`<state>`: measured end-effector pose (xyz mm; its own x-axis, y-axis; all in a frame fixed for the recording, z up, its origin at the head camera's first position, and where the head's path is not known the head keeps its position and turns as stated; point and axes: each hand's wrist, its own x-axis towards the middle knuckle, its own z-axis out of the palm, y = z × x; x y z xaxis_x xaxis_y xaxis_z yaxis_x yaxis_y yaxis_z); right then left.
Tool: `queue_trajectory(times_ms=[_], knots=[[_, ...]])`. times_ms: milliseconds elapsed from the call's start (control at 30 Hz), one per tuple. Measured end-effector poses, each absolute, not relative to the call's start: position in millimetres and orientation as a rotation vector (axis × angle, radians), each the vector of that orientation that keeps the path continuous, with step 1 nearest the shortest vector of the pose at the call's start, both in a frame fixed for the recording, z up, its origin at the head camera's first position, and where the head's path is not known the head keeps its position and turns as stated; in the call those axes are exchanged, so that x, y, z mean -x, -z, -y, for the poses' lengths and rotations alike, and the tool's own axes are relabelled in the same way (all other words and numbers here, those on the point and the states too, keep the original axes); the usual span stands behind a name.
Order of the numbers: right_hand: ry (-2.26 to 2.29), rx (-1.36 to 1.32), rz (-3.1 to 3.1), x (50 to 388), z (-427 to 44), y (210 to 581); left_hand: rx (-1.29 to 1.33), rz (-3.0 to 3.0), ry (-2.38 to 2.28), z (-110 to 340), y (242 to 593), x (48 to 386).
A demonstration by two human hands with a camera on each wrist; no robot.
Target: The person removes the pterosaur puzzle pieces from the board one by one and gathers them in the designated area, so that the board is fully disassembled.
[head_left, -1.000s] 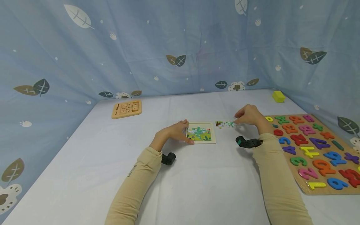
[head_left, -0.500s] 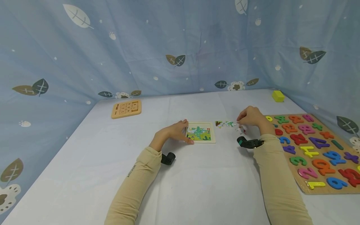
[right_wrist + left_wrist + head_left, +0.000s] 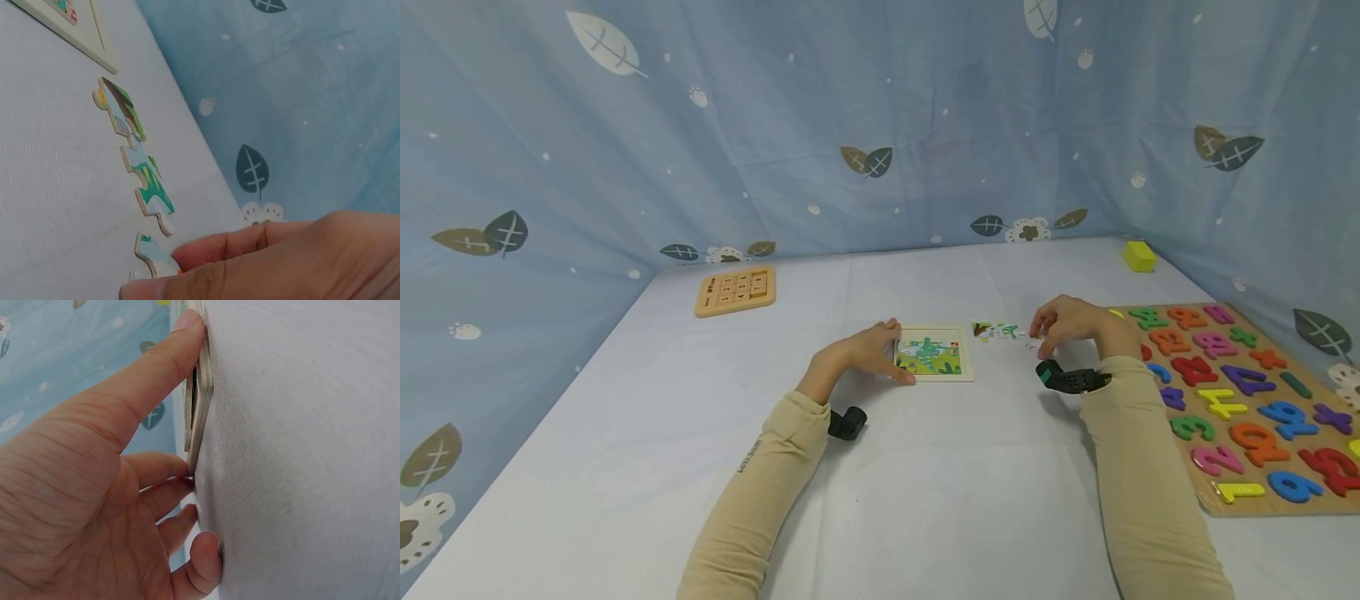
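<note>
Since half a second ago, the right hand (image 3: pixel 1070 321) has been shifting a little toward the person, and the puzzle piece (image 3: pixel 157 256) beneath it is now sitting mostly hidden by fingers instead of showing below them. Its grip is pinching that piece between thumb and forefinger, just beside two loose pieces, the green piece (image 3: pixel 153 184) and the brown-edged piece (image 3: pixel 127 109); I cannot tell whether the pinched one is touching the surface (image 3: pixel 865 517). The left hand (image 3: pixel 867 347) is keeping its grip spread, thumb on the near edge of the picture frame (image 3: pixel 967 354) and fingertips by its far left corner.

From where I'm standing, a careless nudge of the fingertips could be knocking the small row askew, and an edge hold this slight could be letting the piece slip or flip. If the left hand were pressing unevenly, the frame might be skidding on the cloth.

The pieces are showing pale, wood-like cut edges, knobs and notches, with glossy printed tops. The frame is looking thin, square and cream-coloured, while the white cloth is showing a fine weave and soft creases.
</note>
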<state>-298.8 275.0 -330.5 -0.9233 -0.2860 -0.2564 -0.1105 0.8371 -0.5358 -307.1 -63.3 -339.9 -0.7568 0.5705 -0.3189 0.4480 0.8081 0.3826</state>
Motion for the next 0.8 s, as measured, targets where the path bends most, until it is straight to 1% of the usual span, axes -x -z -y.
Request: queue_trajectory(times_ms=[233,800], knots=[[0.699,0.217,-2.786,299.8,-278.7,331.5,-0.754,-2.573,-0.404,64.7,340.6,306.2],[0.722,0.156,-2.948,302.6,-273.8,335.7,-0.761,-2.558,-0.428,65.2,342.6,310.0]])
